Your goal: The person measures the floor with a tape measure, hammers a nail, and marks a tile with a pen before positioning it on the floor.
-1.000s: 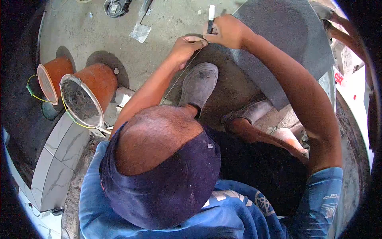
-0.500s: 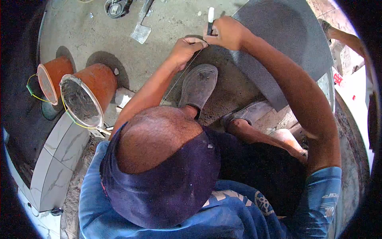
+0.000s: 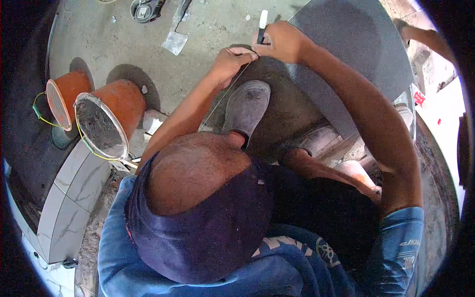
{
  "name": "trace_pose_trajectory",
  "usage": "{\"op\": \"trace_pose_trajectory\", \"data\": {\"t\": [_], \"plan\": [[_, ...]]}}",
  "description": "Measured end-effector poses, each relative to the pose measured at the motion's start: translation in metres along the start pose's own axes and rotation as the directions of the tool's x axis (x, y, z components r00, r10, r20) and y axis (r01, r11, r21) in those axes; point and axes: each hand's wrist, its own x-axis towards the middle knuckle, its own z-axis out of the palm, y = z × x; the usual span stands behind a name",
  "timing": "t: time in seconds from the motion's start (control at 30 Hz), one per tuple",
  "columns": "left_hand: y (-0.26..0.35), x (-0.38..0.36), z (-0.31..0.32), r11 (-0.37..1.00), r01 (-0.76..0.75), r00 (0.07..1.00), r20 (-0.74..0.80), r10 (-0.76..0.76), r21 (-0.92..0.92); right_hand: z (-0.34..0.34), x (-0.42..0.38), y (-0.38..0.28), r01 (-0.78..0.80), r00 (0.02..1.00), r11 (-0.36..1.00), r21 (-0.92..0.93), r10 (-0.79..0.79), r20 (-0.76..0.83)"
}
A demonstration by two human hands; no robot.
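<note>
My left hand (image 3: 230, 65) is closed in a pinch on a thin string (image 3: 225, 94), which runs down towards my head. Touching or nearly touching its fingertips, my right hand (image 3: 284, 42) is wrapped round a dark marker with a white end (image 3: 263, 20), which points up. Its tip is hidden by the fingers. Below the hands is my grey shoe (image 3: 250, 101). A large dark grey sheet (image 3: 356, 44) lies under my right forearm.
Two orange buckets (image 3: 123, 101) (image 3: 74, 81) lean at the left. A hatchet-like tool (image 3: 175, 42) and a tape measure (image 3: 144, 11) lie on the concrete floor. Marbled tiles (image 3: 69, 203) edge the lower left. Another person's arm (image 3: 428, 42) reaches in at the upper right.
The dark sheet's lower edge has shifted to the right, and a pale rounded object now shows beside it. The other person's arm has shifted slightly. My hands have barely moved.
</note>
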Motion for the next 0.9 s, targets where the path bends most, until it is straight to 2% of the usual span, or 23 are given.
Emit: {"op": "trace_pose_trajectory", "data": {"t": [0.3,0.37,0.4,0.47,0.7,0.9], "plan": [[-0.0014,0.0027,-0.0012,1.0,-0.003,1.0,-0.003,0.003,-0.016,-0.0022,0.0007,-0.0014,-0.02,0.999,0.999,-0.028,0.022,0.047],[-0.0012,0.0021,-0.0008,1.0,-0.013,1.0,-0.001,0.013,-0.018,0.0007,-0.0005,-0.0006,0.027,0.998,0.999,-0.022,-0.029,-0.064],[-0.0011,0.0019,-0.0006,1.0,-0.023,1.0,0.0,0.023,-0.021,0.0012,-0.0005,0.0007,0.027,0.998,0.999,-0.022,-0.029,-0.063],[-0.0018,0.0026,-0.0008,1.0,-0.021,1.0,0.005,0.021,-0.022,-0.0019,0.0004,-0.001,-0.013,1.0,1.0,-0.019,0.013,0.0],[-0.0058,0.0043,-0.0039,1.0,-0.017,0.999,0.028,0.017,-0.017,-0.004,0.0004,-0.004,-0.065,0.997,0.997,-0.03,0.066,0.046],[-0.0057,0.0047,-0.0024,0.999,-0.041,0.999,0.012,0.041,0.007,-0.0042,-0.0007,-0.003,0.026,0.999,1.0,-0.012,-0.026,-0.033]]}}
